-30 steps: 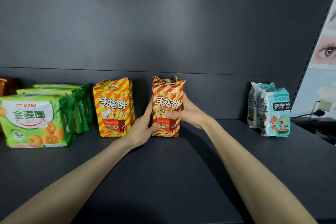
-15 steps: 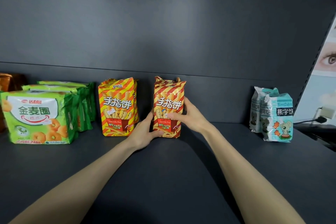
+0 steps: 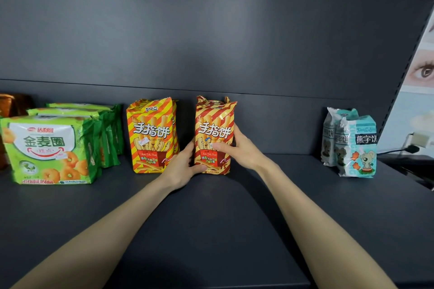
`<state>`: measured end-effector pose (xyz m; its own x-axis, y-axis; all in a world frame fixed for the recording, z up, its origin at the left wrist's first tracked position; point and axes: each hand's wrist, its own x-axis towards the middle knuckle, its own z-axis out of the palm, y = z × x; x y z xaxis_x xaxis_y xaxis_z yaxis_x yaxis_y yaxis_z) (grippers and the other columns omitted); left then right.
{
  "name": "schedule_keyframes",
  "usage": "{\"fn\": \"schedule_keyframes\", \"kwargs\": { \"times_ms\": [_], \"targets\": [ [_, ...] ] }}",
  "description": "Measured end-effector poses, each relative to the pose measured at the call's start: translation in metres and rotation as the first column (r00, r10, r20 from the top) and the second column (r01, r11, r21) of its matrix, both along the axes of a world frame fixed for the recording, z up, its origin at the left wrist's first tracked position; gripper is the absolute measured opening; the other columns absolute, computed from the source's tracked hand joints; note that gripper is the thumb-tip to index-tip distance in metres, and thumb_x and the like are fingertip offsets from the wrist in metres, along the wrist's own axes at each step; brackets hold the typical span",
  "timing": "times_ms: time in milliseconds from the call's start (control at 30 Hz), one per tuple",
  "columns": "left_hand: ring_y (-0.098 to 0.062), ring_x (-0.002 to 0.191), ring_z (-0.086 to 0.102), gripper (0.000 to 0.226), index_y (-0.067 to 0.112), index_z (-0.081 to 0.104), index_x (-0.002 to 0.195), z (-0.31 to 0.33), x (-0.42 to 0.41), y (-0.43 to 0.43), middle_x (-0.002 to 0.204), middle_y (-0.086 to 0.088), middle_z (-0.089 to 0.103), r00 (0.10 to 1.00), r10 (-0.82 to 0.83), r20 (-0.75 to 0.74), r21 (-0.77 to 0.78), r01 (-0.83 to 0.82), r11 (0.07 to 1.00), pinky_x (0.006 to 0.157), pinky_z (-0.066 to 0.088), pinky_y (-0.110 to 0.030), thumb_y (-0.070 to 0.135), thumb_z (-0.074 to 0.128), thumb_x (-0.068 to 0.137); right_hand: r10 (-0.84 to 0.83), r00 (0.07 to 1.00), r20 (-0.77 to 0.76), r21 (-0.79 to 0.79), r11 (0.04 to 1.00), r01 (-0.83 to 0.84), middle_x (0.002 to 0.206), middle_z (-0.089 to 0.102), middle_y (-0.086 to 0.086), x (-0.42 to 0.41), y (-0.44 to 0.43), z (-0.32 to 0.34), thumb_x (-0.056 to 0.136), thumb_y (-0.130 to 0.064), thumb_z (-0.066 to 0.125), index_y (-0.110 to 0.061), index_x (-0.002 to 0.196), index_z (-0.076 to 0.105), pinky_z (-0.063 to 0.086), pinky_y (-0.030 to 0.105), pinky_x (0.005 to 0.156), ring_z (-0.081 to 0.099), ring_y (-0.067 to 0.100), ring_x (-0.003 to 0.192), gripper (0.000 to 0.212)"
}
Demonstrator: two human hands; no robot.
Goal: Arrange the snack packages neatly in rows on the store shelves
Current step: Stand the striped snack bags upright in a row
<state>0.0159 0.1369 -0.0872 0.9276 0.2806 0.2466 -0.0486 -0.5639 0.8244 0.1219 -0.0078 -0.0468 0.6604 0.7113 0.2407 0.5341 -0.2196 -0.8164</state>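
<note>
A red-and-yellow striped snack bag [image 3: 215,122] stands upright at the middle of the dark shelf [image 3: 211,230], with more bags of its kind behind it. My left hand [image 3: 182,166] grips its lower left edge. My right hand [image 3: 239,149] grips its right side, thumb across the front. To its left stands an orange-and-yellow striped bag [image 3: 151,136], apart from my hands. Further left is a row of green snack packs [image 3: 49,148]. Two pale blue bear bags [image 3: 352,143] stand at the right.
The shelf's dark back wall [image 3: 211,42] rises behind the bags. A brown package [image 3: 9,105] shows at the far left edge. Beyond the shelf's right end hang a poster [image 3: 422,70] and a plug with a cable [image 3: 411,148].
Both hands keep their hold on the red striped bag, which stays upright. The view has shifted slightly; the bag's place on the shelf looks almost the same.
</note>
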Motion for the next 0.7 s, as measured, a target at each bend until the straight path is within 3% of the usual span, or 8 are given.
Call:
{"fn": "schedule_keyframes", "kwargs": {
  "times_ms": [233, 400, 700],
  "targets": [
    [-0.019, 0.131, 0.044, 0.066, 0.013, 0.027, 0.145, -0.0002, 0.0004, -0.0008, 0.139, -0.004, 0.049, 0.999, 0.011, -0.049, 0.03, -0.01, 0.999, 0.107, 0.034, -0.03, 0.014, 0.062, 0.088, 0.04, 0.999, -0.026, -0.03, 0.999, -0.04, 0.14, 0.047, -0.005, 0.0061, -0.0066, 0.0062, 0.083, -0.03, 0.068, -0.025, 0.145, 0.023, 0.042, 0.036, 0.104, 0.048, 0.011, 0.124, 0.077],
    [-0.019, 0.132, 0.042, 0.063, 0.01, 0.031, 0.143, 0.0004, 0.0003, -0.001, 0.138, -0.004, 0.049, 0.998, 0.008, -0.058, -0.017, -0.009, 1.0, 0.101, 0.03, -0.02, 0.011, 0.062, 0.088, 0.02, 1.0, 0.009, -0.03, 0.999, -0.02, 0.14, 0.047, -0.006, 0.0088, -0.0075, 0.0045, 0.082, -0.032, 0.07, -0.027, 0.146, 0.024, 0.042, 0.038, 0.105, 0.048, 0.012, 0.126, 0.079],
    [-0.023, 0.136, 0.037, 0.069, 0.01, 0.028, 0.144, 0.001, -0.0009, -0.0001, 0.145, -0.007, 0.042, 0.998, 0.008, -0.068, -0.016, -0.009, 1.0, 0.11, 0.03, -0.032, 0.011, 0.065, 0.086, -0.004, 1.0, 0.028, -0.021, 1.0, 0.005, 0.14, 0.047, -0.007, 0.0086, -0.0089, 0.003, 0.082, -0.031, 0.07, -0.027, 0.147, 0.023, 0.043, 0.039, 0.105, 0.047, 0.012, 0.127, 0.08]
  ]
}}
